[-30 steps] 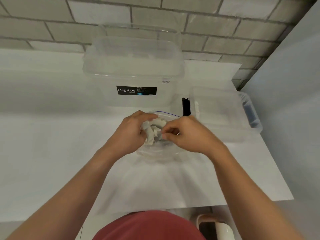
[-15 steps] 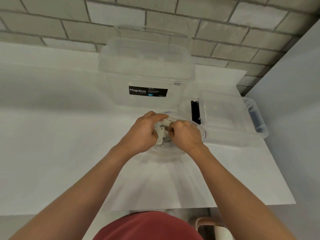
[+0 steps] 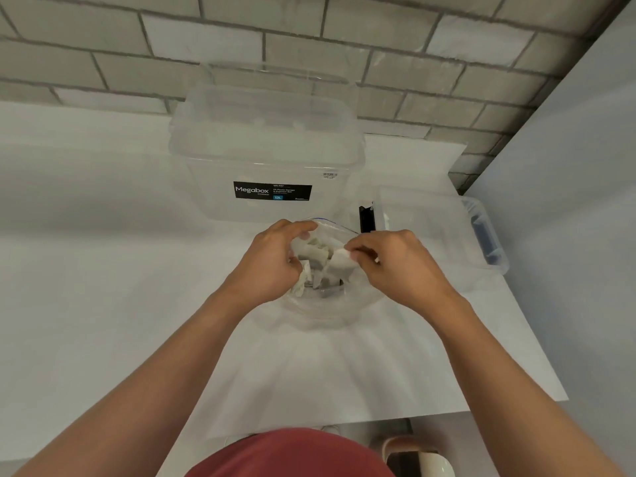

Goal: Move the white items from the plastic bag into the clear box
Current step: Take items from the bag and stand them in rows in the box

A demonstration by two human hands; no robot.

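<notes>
Between the two hands, on a smooth white table [image 3: 103, 304], mouth turned upward: a soft, crinkled plastic bag [image 3: 323, 311]. Gripped at its rim by the curled left hand [image 3: 272, 266]. Pinched in the right hand [image 3: 402, 266]: a crumpled white item [image 3: 340, 259], long axis slanting down into the bag. More rumpled white items [image 3: 315, 251] inside. Just beyond the hands, a rigid, round-cornered clear box [image 3: 268, 149], black label toward them.

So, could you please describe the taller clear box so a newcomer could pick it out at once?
On the white table, near the brick wall, the taller clear box stands just beyond the plastic bag. Unlike the lower clear box to its right, it bears a black Megabox label.
</notes>
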